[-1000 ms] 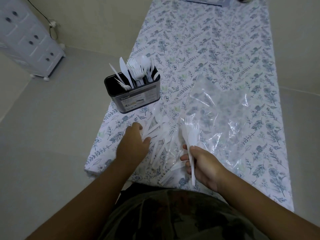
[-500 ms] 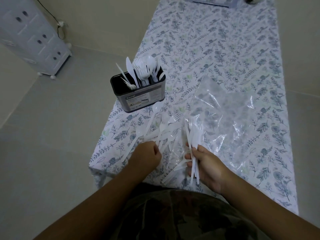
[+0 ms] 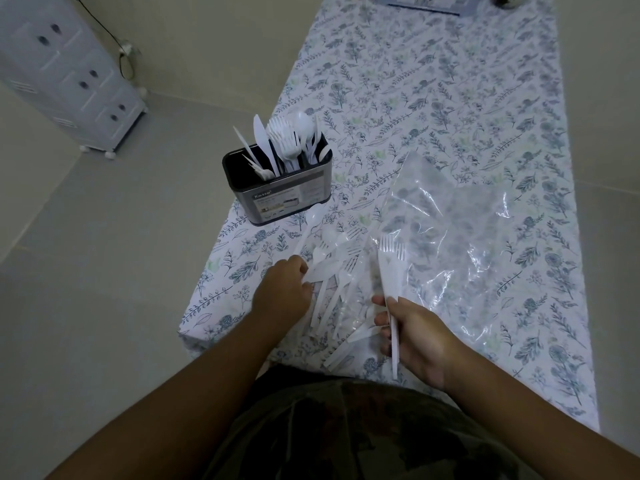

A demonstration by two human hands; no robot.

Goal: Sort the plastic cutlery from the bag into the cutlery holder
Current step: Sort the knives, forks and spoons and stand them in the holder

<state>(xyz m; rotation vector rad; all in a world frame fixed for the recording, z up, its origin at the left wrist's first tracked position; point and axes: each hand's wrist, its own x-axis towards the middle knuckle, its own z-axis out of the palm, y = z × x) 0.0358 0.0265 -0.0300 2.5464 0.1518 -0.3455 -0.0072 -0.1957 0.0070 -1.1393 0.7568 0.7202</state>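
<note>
Now the white plastic forks (image 3: pixel 390 268) stand up in the right hand (image 3: pixel 415 336), its fingers curled around their handles. Beside it, the left hand (image 3: pixel 282 292) pinches one piece in the loose white plastic cutlery pile (image 3: pixel 337 271) on the flowery bench (image 3: pixel 450 98). Farther off stands the dark metal cutlery holder (image 3: pixel 282 188), by the clear plastic bag (image 3: pixel 450 237).

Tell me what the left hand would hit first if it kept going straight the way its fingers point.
The left hand points right into the loose cutlery on the table; its fingertips already seem to touch the nearest white piece. Beyond that lies the clear plastic bag, though depth is hard to judge.
</note>
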